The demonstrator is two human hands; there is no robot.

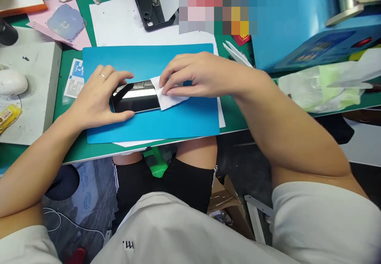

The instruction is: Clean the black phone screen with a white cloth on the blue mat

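Observation:
A phone [137, 98] with a dark, glossy screen lies flat on the blue mat [154, 127], reflecting a bright stripe. Around its left end curls my left hand [101, 93], thumb along the near edge and fingers at the far edge. My right hand [190, 75] presses a white wipe [171, 99] against the phone's right end with its fingertips. The wipe and fingers hide that end of the phone.
White paper [116, 22] lies under the mat, bearing a black phone case [151, 8]. A blue machine [297, 29] stands at the right, with a plastic packet [315, 87] before it. Wipe sachets [74, 79] and a white mouse [12, 82] are at the left.

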